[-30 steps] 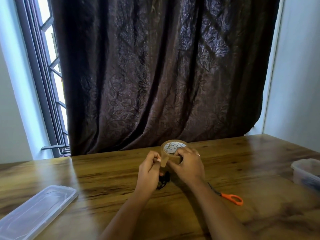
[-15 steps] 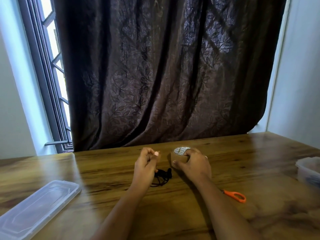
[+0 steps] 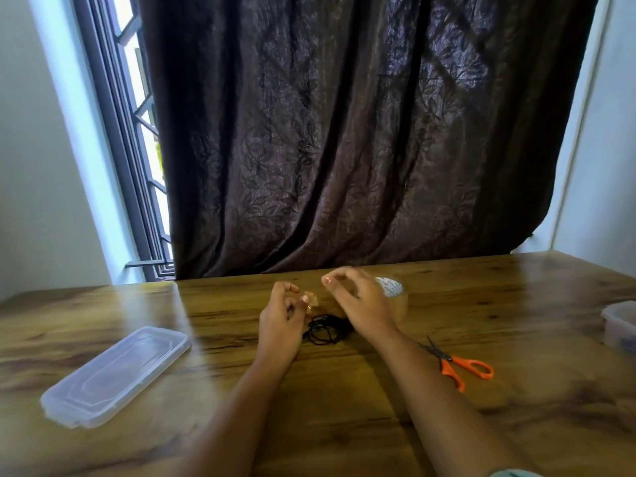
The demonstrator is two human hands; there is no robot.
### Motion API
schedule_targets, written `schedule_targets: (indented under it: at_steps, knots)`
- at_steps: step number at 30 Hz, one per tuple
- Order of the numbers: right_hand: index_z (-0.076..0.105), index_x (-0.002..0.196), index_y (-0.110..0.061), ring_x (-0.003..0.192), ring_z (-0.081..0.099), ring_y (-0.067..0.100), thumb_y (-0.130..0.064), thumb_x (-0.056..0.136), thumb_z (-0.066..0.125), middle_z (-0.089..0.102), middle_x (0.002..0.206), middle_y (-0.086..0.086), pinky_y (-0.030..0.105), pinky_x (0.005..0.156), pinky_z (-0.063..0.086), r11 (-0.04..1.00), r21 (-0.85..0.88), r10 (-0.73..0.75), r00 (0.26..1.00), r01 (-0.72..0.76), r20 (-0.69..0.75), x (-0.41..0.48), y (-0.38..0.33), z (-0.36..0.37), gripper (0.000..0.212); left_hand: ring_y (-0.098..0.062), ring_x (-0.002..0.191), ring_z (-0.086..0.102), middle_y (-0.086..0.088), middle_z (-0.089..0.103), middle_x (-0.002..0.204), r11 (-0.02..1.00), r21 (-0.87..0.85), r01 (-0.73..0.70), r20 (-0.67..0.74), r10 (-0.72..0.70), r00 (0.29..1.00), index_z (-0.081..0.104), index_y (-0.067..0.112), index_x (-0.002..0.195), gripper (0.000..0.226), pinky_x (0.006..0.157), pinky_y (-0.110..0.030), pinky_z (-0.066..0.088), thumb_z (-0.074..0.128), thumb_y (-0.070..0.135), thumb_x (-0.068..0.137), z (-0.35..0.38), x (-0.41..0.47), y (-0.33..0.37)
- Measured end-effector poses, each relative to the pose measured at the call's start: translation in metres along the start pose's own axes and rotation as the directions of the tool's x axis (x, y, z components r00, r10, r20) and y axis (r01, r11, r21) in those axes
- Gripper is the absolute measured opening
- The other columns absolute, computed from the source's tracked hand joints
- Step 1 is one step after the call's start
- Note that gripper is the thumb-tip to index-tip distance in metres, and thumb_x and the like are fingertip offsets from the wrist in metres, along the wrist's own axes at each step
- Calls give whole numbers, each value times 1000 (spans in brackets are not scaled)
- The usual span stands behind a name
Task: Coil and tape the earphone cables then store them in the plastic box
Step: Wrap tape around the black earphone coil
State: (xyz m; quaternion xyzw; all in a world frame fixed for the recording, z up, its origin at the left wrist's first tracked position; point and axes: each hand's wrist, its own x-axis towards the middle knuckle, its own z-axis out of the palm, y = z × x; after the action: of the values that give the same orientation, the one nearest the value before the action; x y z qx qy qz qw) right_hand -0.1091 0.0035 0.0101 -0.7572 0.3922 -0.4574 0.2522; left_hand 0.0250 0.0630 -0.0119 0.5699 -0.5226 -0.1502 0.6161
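The coiled black earphone cable [image 3: 327, 330] lies on the wooden surface [image 3: 344, 407] between the hands. The left hand [image 3: 280, 321] pinches what looks like a small tape piece [image 3: 312, 299]. The blurred right hand [image 3: 361, 302] hovers with its fingers loosely curled and holding nothing, with the tape roll [image 3: 395, 294] just behind it. The plastic box [image 3: 619, 325] sits at the far right.

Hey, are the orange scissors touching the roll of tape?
Apart. The head view shows bare table wood between the blade tips of the orange scissors and the tape roll, which stands farther back, behind the right hand.
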Motion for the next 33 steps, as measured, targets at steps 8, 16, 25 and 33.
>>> schedule_targets:
  at_steps: [8, 16, 25, 33]
  knots:
    - [65, 94, -24, 74, 64, 13, -19, 76, 79, 67, 81, -2, 36, 78, 56, 947, 316, -20, 977, -49, 211, -1, -5, 16, 23, -1, 55, 53, 1, 60, 69, 997, 54, -59, 23, 57, 998, 49, 15, 102, 13, 49, -13, 41, 49, 4, 95, -6, -5, -4]
    - [67, 86, -29, 77, 65, 9, -10, 92, 59, 68, 83, -3, 28, 71, 56, 959, 278, 22, 993, -55, 119, 6, 14, 15, 21, -6, 59, 54, 0, 61, 71, 996, 72, -53, 112, 45, 993, 55, 23, 91, 11, 54, -18, 43, 49, 15, 97, 4, 4, -11]
    - [57, 110, -30, 76, 65, 10, -8, 97, 48, 63, 90, -5, 29, 70, 54, 937, 332, 108, 994, -108, 18, 10, 20, 5, 27, -15, 116, 44, 11, 51, 120, 775, 631, 31, 107, -126, 986, 50, 32, 124, 48, 96, -37, 41, 60, 55, 83, -2, 11, -15]
    - [48, 125, -40, 91, 58, 6, 6, 85, 58, 46, 113, -9, 11, 68, 48, 997, -16, -67, 988, 70, 143, 9, 25, 9, 62, -19, 125, 36, 8, 46, 138, 673, 738, -46, 257, -217, 942, 47, 36, 133, 48, 98, -38, 30, 52, 55, 88, 7, 9, -16]
